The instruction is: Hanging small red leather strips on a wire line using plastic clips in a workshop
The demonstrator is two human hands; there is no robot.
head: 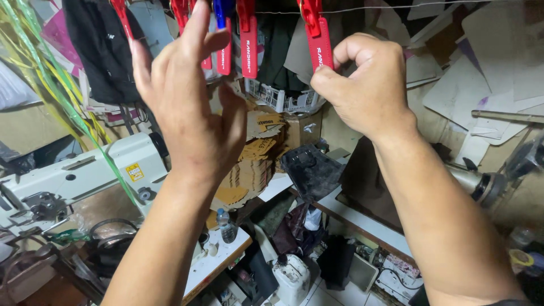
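Observation:
Several red flat tags hang from clips on a thin wire (362, 8) across the top of the view. My right hand (362, 85) is raised and pinches one red tag (320, 44) between thumb and fingers. My left hand (190, 102) is raised beside it with fingers spread, its fingertips among the other red tags (248, 45) and a blue clip (221, 11). It holds nothing that I can see.
A white sewing machine (79, 175) stands at lower left. Stacked brown cardboard pieces (249, 170), a white basket (277, 99), a small water bottle (226, 225) and dark bags lie below. Pale cardboard sheets (487, 73) lean at right. Yellow-green strips (51, 85) hang at left.

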